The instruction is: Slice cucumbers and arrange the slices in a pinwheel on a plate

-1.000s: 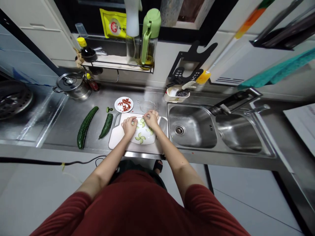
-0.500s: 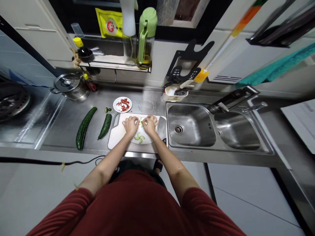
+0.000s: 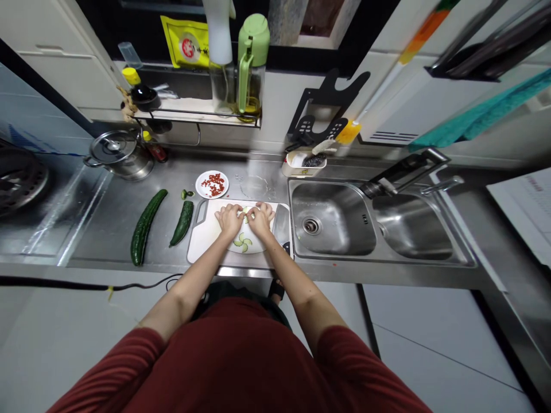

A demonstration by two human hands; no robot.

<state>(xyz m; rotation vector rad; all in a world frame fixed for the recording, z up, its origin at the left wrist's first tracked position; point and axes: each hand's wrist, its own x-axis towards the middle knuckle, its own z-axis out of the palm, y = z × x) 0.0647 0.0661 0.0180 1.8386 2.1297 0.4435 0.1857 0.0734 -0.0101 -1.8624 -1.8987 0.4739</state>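
Note:
My left hand (image 3: 230,219) and my right hand (image 3: 260,218) meet over the far part of a white plate (image 3: 257,245), which lies on a white cutting board (image 3: 198,244). Thumb and forefinger of each hand are pinched at thin cucumber slices (image 3: 245,215), partly hidden by the fingers. Nearer to me on the plate, several curved cucumber slices (image 3: 242,242) form a pinwheel. A knife (image 3: 282,221) with a wide blade rests on the board's right side, beside my right hand. Left of the board lie a cut cucumber (image 3: 182,222) and a long whole cucumber (image 3: 148,226).
Behind the board stands a small white plate (image 3: 199,184) of chopped red pieces, with cucumber ends (image 3: 186,194) beside it. A double steel sink (image 3: 331,221) is at the right. A lidded pot (image 3: 120,155) stands back left, below a rack (image 3: 193,115) with bottles.
The whole view has shifted slightly to the left. Both hands stay pinched at the far slices, with only slight finger movement; the pinwheel looks the same.

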